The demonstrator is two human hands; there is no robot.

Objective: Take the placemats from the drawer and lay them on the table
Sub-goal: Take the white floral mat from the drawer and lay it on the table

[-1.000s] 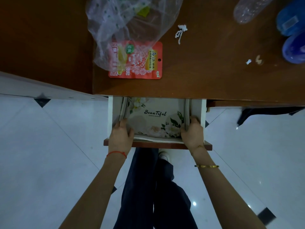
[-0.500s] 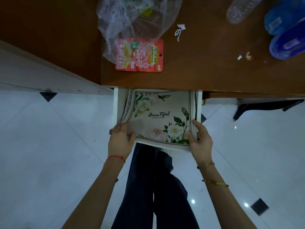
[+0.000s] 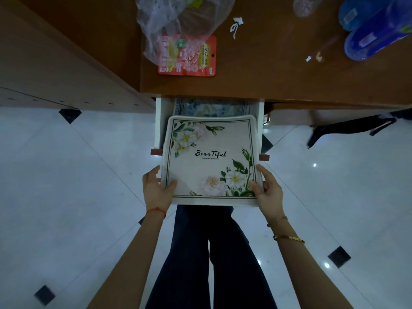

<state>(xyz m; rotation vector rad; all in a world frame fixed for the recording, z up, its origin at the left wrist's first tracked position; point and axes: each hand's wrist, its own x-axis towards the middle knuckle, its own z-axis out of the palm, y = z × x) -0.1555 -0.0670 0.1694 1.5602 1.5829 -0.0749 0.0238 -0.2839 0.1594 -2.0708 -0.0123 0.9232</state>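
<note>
A square cream placemat [image 3: 211,157] with white flowers and the word "Beautiful" is held flat above the open white drawer [image 3: 161,121]. My left hand [image 3: 156,189] grips its near left corner, thumb on top. My right hand [image 3: 268,192] grips its near right corner the same way. Inside the drawer, under the table edge, another placemat [image 3: 211,109] with a blue-green pattern shows. The brown wooden table [image 3: 267,70] lies beyond the drawer.
On the table sit a clear plastic bag [image 3: 178,21], a red snack packet [image 3: 189,56], a paper scrap [image 3: 236,26], crumbs [image 3: 314,57], a clear bottle [image 3: 305,4] and blue plastic items [image 3: 374,30]. A dark strap [image 3: 350,128] hangs at the right. Glossy white floor tiles surround my legs.
Both hands have taken hold of the floral placemat and drawn it up and toward me out of the drawer, uncovering a second mat beneath.
</note>
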